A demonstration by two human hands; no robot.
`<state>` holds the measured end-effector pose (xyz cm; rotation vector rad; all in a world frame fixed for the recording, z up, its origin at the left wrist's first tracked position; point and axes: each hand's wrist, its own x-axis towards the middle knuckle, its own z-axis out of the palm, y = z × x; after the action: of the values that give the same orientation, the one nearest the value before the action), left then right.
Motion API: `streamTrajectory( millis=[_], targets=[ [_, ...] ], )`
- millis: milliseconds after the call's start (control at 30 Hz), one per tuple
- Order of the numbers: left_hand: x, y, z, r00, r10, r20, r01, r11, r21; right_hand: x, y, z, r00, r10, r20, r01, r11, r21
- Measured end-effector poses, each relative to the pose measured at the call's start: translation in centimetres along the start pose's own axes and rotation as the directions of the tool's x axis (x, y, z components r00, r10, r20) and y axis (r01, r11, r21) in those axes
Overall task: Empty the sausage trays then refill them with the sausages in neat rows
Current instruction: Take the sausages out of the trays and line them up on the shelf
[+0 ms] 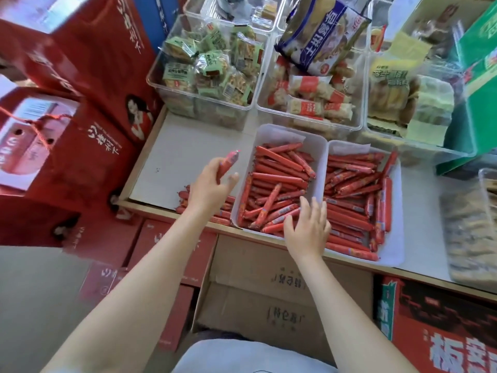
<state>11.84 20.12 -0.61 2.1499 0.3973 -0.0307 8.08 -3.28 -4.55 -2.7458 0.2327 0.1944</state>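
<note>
Two white trays stand side by side on the shelf, the left tray (pixel 269 130) and the right tray (pixel 398 205). Both hold many red wrapped sausages (pixel 279 170) lying in loose, crossed piles. My left hand (pixel 209 184) is left of the left tray and grips a few red sausages (pixel 228 161) that stick up past its fingers. Under it, a small heap of sausages (pixel 223 211) lies on the shelf beside the tray. My right hand (pixel 309 227) reaches into the near right corner of the left tray, fingers spread over the sausages there.
Clear bins of wrapped snacks (pixel 209 65) stand behind the trays. Bare white shelf surface (pixel 183 157) lies left of the trays. Red gift boxes (pixel 80 76) are stacked at the left, a green box (pixel 478 76) at the right, brown cartons (pixel 269 292) under the shelf edge.
</note>
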Motion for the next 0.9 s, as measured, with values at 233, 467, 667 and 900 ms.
streamTrajectory(
  millis=[233, 467, 667, 900],
  targets=[
    [4.4, -5.4, 1.8, 0.954, -0.15, 0.258, -0.083, 0.695, 0.714, -0.3, 0.4, 1.5, 0.999, -0.032, -0.012, 0.03, 0.988, -0.149],
    [2.8, -8.5, 4.5, 0.865, -0.149, 0.479, -0.201, 0.771, 0.604, -0.3, 0.5, 2.3, 0.997, -0.057, -0.047, 0.046, 0.978, -0.204],
    [2.7, -5.6, 4.1, 0.971, -0.109, 0.212, 0.04, 0.951, 0.305, -0.3, 0.4, 2.0, 0.998, -0.054, -0.031, 0.049, 0.989, -0.14],
    [-7.8, 0.4, 10.0, 0.938, 0.256, 0.235, -0.324, 0.889, 0.323, 1.3, 3.6, -2.5, 0.973, -0.085, -0.216, 0.156, 0.929, 0.336]
  ],
)
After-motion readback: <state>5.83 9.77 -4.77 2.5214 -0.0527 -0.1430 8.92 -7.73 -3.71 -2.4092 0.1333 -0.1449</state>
